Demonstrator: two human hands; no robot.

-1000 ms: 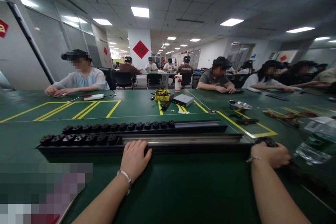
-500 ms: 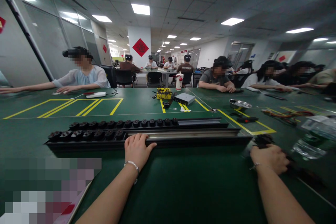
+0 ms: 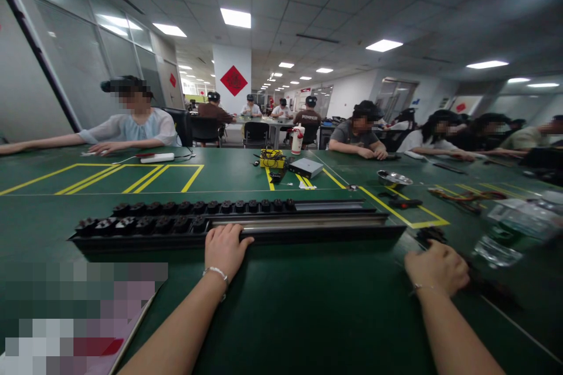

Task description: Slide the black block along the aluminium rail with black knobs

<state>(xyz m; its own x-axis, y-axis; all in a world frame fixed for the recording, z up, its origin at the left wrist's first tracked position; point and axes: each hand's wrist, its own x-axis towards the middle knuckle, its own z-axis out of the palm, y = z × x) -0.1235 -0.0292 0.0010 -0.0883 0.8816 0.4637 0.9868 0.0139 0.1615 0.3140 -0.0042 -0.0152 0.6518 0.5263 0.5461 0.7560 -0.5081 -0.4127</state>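
Note:
Two long black track rails lie side by side across the green table. Small black socket-like modules (image 3: 145, 224) fill the left part of the near rail (image 3: 308, 235) and most of the far rail (image 3: 372, 211). My left hand (image 3: 225, 251) grips the near rail's front wall around its middle, fingers over the top edge and thumb along the front. Off the rail's right end, my right hand (image 3: 437, 269) is bent over some dark parts (image 3: 492, 293). Motion blur and the hand itself hide its fingertips. Another black piece (image 3: 431, 235) lies just beyond it.
A clear plastic bottle (image 3: 501, 240) lies right of my right hand. Behind are a metal bowl (image 3: 394, 178), coloured wires (image 3: 466, 199), a grey box (image 3: 305, 168) and a yellow object with black cable (image 3: 272, 158). Co-workers sit across the table (image 3: 308, 316).
The view has shifted slightly, moving the scene a little left. My left hand keeps its place on the near rail; my right hand stays over the dark parts, its fingers slightly turned.

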